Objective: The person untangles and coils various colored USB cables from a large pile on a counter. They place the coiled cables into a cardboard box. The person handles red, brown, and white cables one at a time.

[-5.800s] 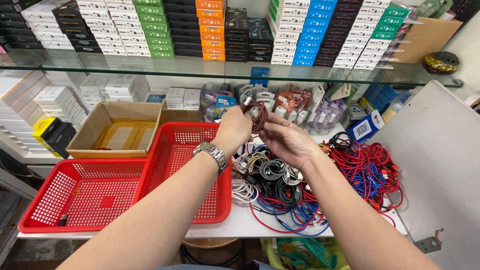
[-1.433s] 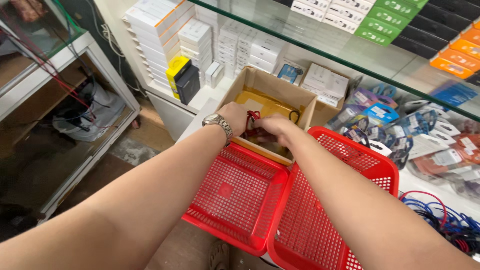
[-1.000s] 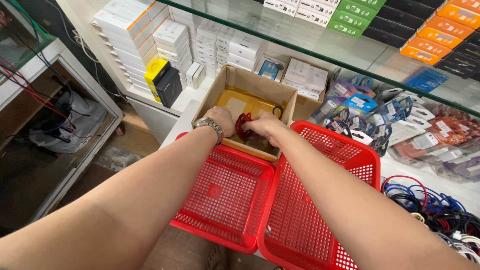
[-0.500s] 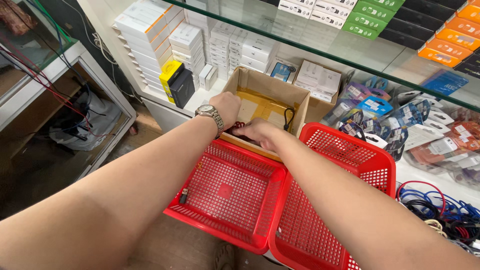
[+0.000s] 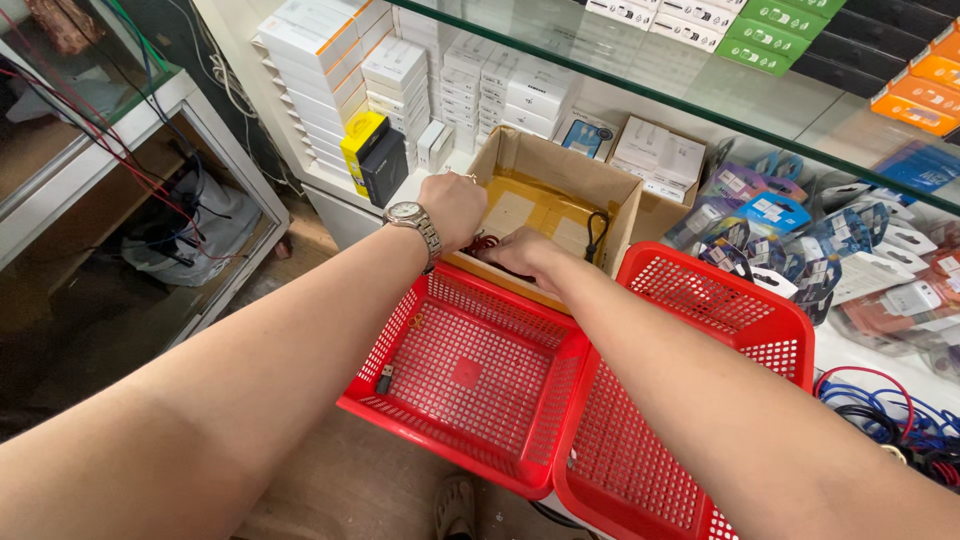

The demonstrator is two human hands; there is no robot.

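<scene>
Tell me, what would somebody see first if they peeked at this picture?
Two bare arms stretch forward, and the left hand and right hand dip into an open cardboard box over a dark red cable coil. Just in front of the box sit two bright red baskets side by side. Behind, white boxes are stacked beneath a glass shelf.

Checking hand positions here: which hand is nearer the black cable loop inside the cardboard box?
Right. The right hand lies just left of the black cable; the left hand is farther left.
</scene>
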